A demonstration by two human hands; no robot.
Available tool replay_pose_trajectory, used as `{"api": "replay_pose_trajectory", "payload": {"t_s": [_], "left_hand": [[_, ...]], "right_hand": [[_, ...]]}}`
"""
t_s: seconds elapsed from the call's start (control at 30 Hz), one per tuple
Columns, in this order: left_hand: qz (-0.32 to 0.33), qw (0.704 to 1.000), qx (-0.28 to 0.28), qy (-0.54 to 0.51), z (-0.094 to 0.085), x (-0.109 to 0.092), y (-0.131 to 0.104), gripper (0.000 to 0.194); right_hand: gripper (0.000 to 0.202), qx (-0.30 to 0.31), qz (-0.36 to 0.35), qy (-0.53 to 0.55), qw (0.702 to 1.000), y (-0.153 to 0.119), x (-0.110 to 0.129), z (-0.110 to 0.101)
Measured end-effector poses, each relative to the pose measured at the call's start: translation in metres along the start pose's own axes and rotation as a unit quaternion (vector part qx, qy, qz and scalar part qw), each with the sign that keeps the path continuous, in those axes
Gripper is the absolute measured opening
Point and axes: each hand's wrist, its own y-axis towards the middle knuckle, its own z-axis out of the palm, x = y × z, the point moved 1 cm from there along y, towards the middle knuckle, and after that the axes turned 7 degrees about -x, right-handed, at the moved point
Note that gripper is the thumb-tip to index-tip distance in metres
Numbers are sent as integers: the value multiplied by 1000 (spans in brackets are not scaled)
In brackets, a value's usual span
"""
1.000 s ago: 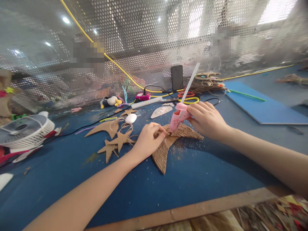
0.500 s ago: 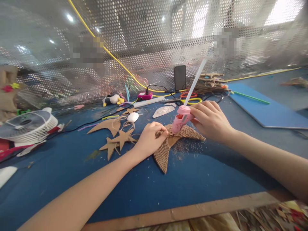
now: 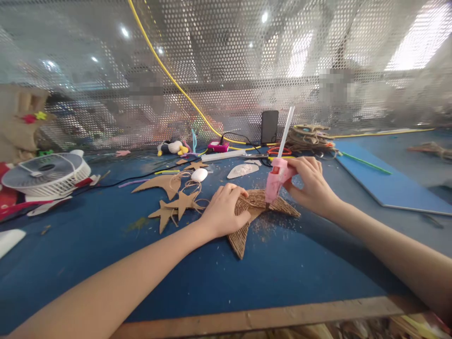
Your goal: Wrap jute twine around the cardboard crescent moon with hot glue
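Note:
My right hand (image 3: 310, 181) is wrapped round the handle of a pink hot glue gun (image 3: 276, 181), a clear glue stick (image 3: 286, 132) poking out of its top. Its nozzle points down at the right arm of a cardboard crescent (image 3: 282, 205) covered with rows of brown twine. My left hand (image 3: 226, 212) grips the crescent's left side, thumb and fingers on the twine. A strip of bare cardboard shows along the inner curve. Left of this hand lie cardboard stars (image 3: 182, 203) with twine loops and a plain cardboard crescent (image 3: 162, 184).
A white egg-shaped piece (image 3: 199, 175), a white glue-spotted scrap (image 3: 243, 171) and orange-handled scissors (image 3: 278, 150) lie farther back. A phone (image 3: 270, 127) leans near the perforated metal screen (image 3: 219, 70). A white fan (image 3: 47, 174) is at left, a blue board (image 3: 395, 176) at right.
The glue gun has moved right along the crescent, from its middle towards its right arm. My left hand's fingers have spread over the twine, from a pinch near the nozzle.

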Motion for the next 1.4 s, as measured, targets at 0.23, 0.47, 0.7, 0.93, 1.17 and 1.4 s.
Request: {"api": "replay_pose_trajectory", "payload": {"t_s": [0.23, 0.47, 0.7, 0.93, 1.17, 1.4], "left_hand": [[31, 999, 21, -32, -3, -2, -1, 40], [58, 993, 60, -84, -5, -5, 1, 45], [47, 995, 53, -74, -5, -5, 0, 27], [54, 998, 10, -9, -5, -7, 0, 23], [58, 998, 12, -13, -5, -4, 0, 27], [65, 998, -15, -22, -3, -4, 1, 7]], "right_hand": [[51, -12, 217, -77, 973, -12, -43, 19], [58, 74, 240, -136, 958, -24, -58, 25], [55, 106, 226, -160, 955, -17, -48, 22], [50, 235, -36, 124, 963, 2, 14, -10], [96, 338, -49, 55, 938, -13, 47, -11], [85, 327, -45, 32, 943, -14, 47, -8]]}}
